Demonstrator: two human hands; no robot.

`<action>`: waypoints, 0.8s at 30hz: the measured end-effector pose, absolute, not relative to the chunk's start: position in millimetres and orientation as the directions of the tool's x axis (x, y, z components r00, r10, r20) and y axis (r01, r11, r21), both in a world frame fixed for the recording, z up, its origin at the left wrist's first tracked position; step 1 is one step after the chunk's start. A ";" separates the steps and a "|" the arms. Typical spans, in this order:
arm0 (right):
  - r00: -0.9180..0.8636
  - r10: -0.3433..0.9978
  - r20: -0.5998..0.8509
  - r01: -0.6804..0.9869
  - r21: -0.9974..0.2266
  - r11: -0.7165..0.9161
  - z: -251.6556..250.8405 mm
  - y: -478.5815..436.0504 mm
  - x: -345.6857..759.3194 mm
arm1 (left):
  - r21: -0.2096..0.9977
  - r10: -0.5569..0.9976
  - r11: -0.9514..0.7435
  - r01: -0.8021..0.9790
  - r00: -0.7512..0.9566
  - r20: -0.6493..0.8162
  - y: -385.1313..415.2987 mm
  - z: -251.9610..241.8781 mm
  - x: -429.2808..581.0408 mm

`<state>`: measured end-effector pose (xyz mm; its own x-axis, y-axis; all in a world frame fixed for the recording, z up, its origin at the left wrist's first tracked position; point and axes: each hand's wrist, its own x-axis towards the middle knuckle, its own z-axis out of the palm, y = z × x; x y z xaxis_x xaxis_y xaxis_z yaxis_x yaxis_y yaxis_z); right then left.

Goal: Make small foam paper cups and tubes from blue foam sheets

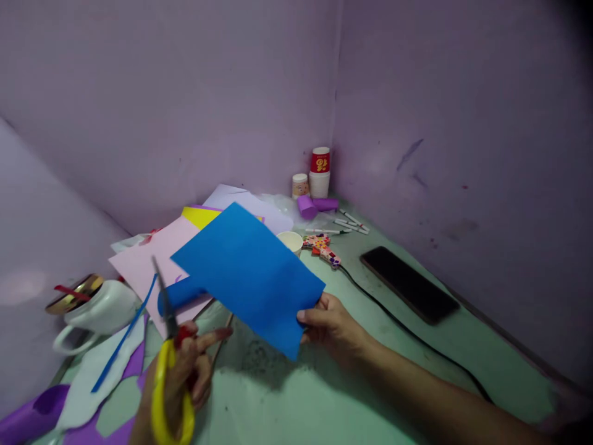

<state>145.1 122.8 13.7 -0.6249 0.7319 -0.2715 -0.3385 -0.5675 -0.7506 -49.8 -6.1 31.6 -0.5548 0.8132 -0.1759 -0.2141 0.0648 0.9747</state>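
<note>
A pair of scissors point(163, 383) with yellow and red handles is in my left hand point(188, 368), its blades pointing up. The index finger of that hand stretches to the right. My right hand point(331, 324) pinches the lower right corner of a blue paper sheet point(252, 272), thumb in front. Behind the sheet's left part lies a rolled blue paper tube point(183, 295). A narrow blue strip point(125, 337) rests on white and purple paper at the left.
A white cup point(104, 306) stands at the left, pink paper point(143, 262) behind. Paper cups point(319, 179) stand in the corner. A patterned glue gun point(324, 248) with a black cord and a phone point(410, 284) lie on the green table point(278, 414).
</note>
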 end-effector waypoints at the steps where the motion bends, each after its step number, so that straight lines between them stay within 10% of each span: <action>1: -0.649 0.701 -0.296 -0.303 -0.745 -0.594 9.6 118.4 142.5 | 0.976 0.810 0.037 -0.214 -0.565 -0.155 2.6 31.2 -39.7; 15: -0.856 0.365 -0.366 0.006 -0.714 -0.700 -16.5 95.4 139.2 | 0.995 0.723 0.034 -0.093 -0.685 -0.089 14.9 23.5 -29.2; 24: -0.478 0.823 -0.306 -0.156 -0.893 -0.422 -5.4 112.0 150.3 | 0.978 0.666 0.090 0.191 -0.741 0.083 5.1 23.2 -19.3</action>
<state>150.3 112.0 -5.4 -0.4775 0.8235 -0.3063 -0.1557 -0.4224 -0.8929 -19.3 5.1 23.2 -0.7410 0.6664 0.0828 0.1905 0.0905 0.9775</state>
